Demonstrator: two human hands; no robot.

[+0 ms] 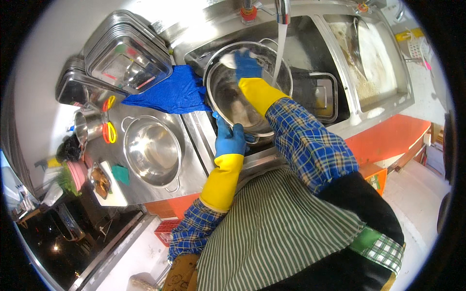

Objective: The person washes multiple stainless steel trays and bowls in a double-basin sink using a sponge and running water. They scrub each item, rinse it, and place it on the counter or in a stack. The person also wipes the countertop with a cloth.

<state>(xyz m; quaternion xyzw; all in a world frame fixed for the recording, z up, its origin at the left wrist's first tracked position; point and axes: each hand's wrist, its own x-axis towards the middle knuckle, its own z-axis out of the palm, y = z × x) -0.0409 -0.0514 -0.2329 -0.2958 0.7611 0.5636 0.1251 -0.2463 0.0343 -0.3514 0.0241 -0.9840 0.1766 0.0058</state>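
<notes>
A large round steel pot stands tilted in the left basin of a steel sink, at the top centre. My left hand, in a blue and yellow rubber glove, grips its near left rim. My right hand, gloved the same way, is inside the pot near the far wall, with a white cloth or pad under its fingers. Water runs from the tap past the right side of that hand into the pot.
A rectangular steel pan lies in the basin's right side. The right basin holds foamy water. On the left counter are a two-handled steel basin, a blue cloth, stacked steel trays, a steel pot and a white board.
</notes>
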